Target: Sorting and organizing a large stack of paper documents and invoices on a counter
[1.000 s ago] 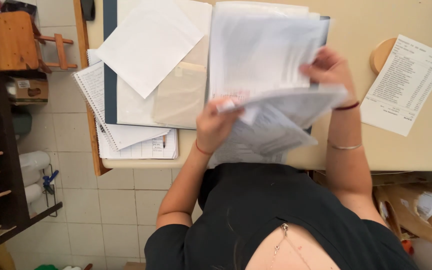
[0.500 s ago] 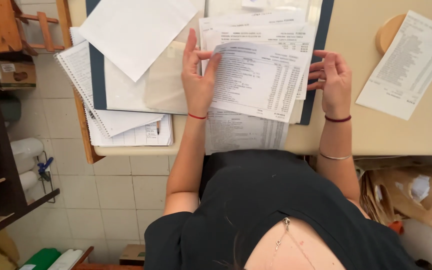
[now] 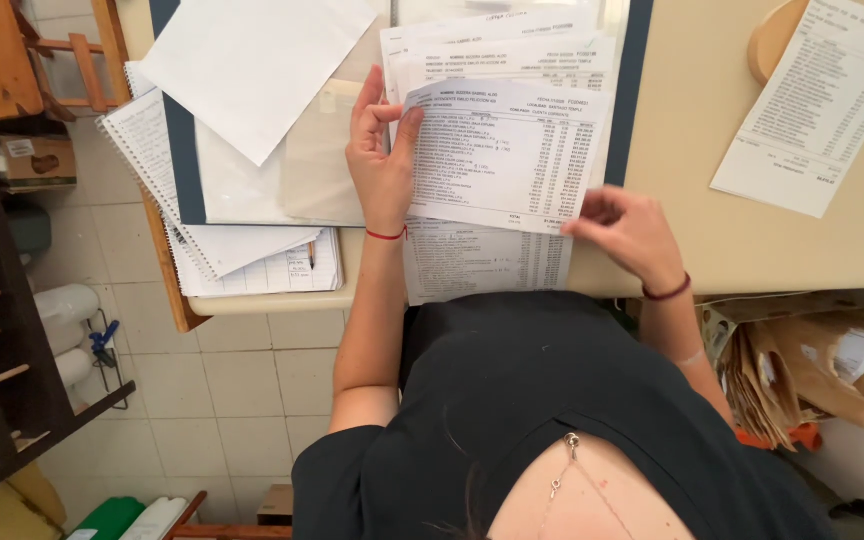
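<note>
The top printed sheet is pinched at its left edge by the left hand and at its lower right corner, apparently, by the right hand, above a stack of statements overhanging the desk; lower sheets could be dragged off.

An office: desk piled with printed sheets and notebook

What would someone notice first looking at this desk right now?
Centre: a stack of printed sheets, the left hand pinching the top sheet's left edge and the right hand at its lower right corner. To the left, a blank white sheet lies over a spiral notebook.
</note>
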